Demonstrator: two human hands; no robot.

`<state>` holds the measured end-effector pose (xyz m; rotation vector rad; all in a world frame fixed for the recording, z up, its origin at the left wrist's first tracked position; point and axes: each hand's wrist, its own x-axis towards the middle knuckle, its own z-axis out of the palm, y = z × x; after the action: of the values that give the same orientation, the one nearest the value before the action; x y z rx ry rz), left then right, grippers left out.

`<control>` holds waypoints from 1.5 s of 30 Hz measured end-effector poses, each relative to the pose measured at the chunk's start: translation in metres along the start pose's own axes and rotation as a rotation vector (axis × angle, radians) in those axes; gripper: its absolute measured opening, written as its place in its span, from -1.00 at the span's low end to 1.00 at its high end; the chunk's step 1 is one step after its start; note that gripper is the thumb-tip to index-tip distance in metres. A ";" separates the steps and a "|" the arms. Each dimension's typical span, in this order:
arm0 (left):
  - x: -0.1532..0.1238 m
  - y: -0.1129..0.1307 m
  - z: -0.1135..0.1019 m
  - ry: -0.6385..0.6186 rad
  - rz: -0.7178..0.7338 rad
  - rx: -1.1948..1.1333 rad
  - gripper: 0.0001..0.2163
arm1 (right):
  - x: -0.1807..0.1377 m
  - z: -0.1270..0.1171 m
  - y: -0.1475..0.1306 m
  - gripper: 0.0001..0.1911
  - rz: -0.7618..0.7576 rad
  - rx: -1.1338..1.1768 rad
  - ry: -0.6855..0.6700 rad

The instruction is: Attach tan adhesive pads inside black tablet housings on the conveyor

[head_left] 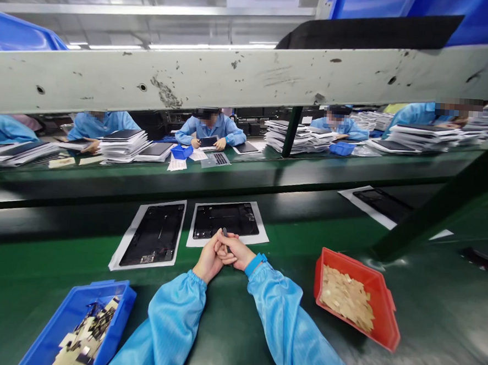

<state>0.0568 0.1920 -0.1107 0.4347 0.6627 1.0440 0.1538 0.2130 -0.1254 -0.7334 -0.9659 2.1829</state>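
Note:
My left hand (209, 261) and my right hand (240, 252) meet in front of me, fingers curled together. Between them sticks up a slim dark stick-like tool (225, 233), gripped by my right hand; its exact kind is unclear. The left fingers are closed against the right ones, and whatever they hold is hidden. Just beyond the hands lies a black tablet-like panel (225, 219) on a white sheet (263, 236). To its left, another black panel (152, 234) rests on its own white sheet (117, 260), with small metallic parts along its lower end.
A blue bin (51, 325) of small flat parts stands at near left. At right, a red bin (384, 320) holds tan pieces. A green post (445, 203) slants up beside another panel (381, 203). Co-workers sit across the bench behind stacked panels (122, 146); a pale beam (234, 74) crosses overhead.

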 end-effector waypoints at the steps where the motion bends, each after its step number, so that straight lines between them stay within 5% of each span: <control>1: 0.000 0.000 0.000 0.001 0.000 0.002 -0.64 | 0.000 0.000 0.000 -0.53 -0.001 0.000 0.001; 45: -0.002 0.002 0.004 0.059 -0.016 0.001 -0.66 | 0.004 -0.004 0.003 -0.55 -0.008 -0.017 0.010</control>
<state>0.0576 0.1907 -0.1053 0.4002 0.7178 1.0449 0.1529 0.2160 -0.1310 -0.7468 -0.9813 2.1644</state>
